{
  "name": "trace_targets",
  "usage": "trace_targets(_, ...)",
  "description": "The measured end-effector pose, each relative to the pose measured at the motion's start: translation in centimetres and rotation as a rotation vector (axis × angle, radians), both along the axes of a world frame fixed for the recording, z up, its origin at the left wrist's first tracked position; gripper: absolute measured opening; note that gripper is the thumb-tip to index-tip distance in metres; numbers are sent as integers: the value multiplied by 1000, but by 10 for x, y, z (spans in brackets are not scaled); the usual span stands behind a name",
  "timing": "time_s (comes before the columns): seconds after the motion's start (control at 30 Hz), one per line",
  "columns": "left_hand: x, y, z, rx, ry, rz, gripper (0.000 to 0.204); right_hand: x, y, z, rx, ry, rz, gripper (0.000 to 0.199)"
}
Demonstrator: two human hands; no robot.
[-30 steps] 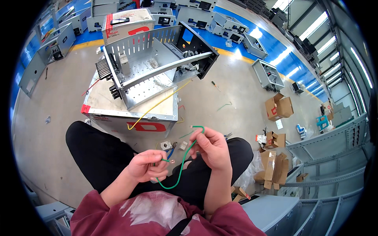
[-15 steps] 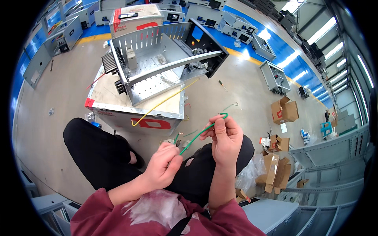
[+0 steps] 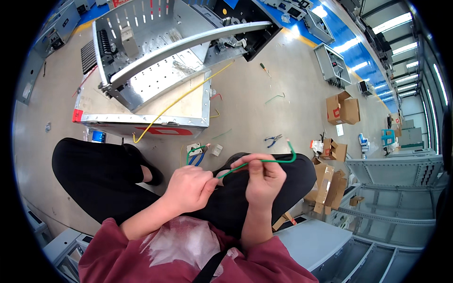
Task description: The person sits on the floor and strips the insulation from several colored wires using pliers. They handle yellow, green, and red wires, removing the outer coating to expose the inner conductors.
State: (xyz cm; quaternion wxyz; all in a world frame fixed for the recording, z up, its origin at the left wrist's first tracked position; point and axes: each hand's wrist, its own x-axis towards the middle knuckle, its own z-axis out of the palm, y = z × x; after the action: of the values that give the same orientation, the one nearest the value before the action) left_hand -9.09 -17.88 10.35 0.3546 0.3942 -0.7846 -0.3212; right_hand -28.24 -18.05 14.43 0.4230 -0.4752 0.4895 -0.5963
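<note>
A green wire (image 3: 278, 161) runs between my hands above my lap. Its far right end bends upward into a hook with a bare, pinkish tip. My left hand (image 3: 189, 187) is closed on the wire's left part, with the end hidden in the fingers. Between thumb and fingers, my right hand (image 3: 262, 181) pinches it near the middle. Beyond my hands, on the floor, are blue-handled pliers (image 3: 199, 158), another green wire piece (image 3: 189, 153) and a small pale block (image 3: 216, 150). A second pair of pliers (image 3: 272, 140) lies farther right.
A metal chassis (image 3: 155, 89) rests on a white-topped case (image 3: 188, 111) ahead left, with a yellow wire (image 3: 174, 104) draped over the edge. A screwdriver (image 3: 264, 69) lies on the floor. Cardboard boxes (image 3: 343, 107) and grey metal cabinets (image 3: 314, 240) stand at right.
The wire's hooked end has swung right and now points up past my right hand. My right hand has turned and lowered slightly. The view has shifted, bringing the chassis closer and showing the pliers.
</note>
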Motion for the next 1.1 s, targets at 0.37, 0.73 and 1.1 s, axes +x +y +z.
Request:
trace_targets(0.37, -6, -24, -27, -72, -41, -25, 29, -32, -17, -7, -128, -1, -213, 27)
trace_targets(0.73, 6, -13, -40, -41, 93, -255, 29, -103, -35, 30, -111, -56, -217, 29)
trace_targets(1.1, -1, -23, -55, 406, -123, -37, 35, -93, -62, -3, -69, 30, -310, 26)
